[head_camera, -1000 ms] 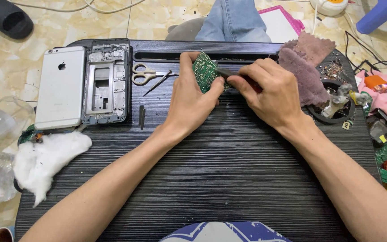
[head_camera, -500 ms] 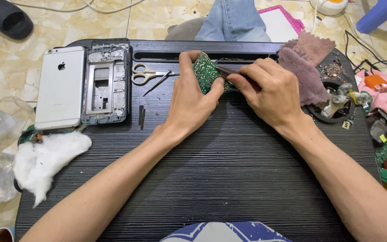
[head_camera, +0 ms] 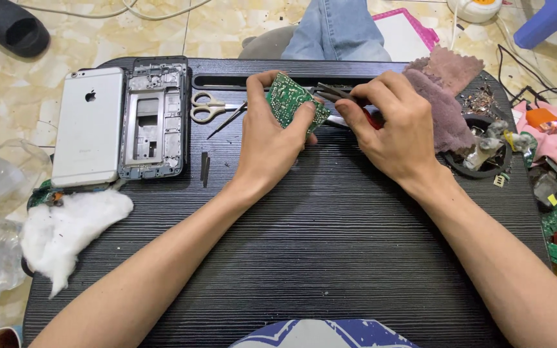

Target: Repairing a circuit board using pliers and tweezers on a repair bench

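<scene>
Head camera view, looking down on the dark ribbed plastic lap table (head_camera: 304, 245): near its far edge my left hand (head_camera: 272, 138) is closed around a small green circuit board (head_camera: 294, 100), thumb on one side and fingers curled behind, tilting it up off the table. My right hand (head_camera: 398, 132) is just right of the board, fingers wrapped tight around the handles of dark pliers with red grips (head_camera: 346, 103); their tips touch the board's right edge, though I cannot tell whether they pinch anything there.

Left of the board on the table lie cream-handled scissors (head_camera: 207, 106) with thin dark tweezers (head_camera: 227, 120) beside them. Further left sits a bare metal phone frame (head_camera: 153, 119), and touching its left side a silver phone lying face down (head_camera: 89, 127). A wad of white cotton (head_camera: 66, 229) lies at the table's left edge, nearer to me than the phone. Right of the board, just past my right hand, a mauve cloth (head_camera: 446, 96) is bunched up, with a round black holder of metal scraps (head_camera: 485, 145) beside it.
</scene>
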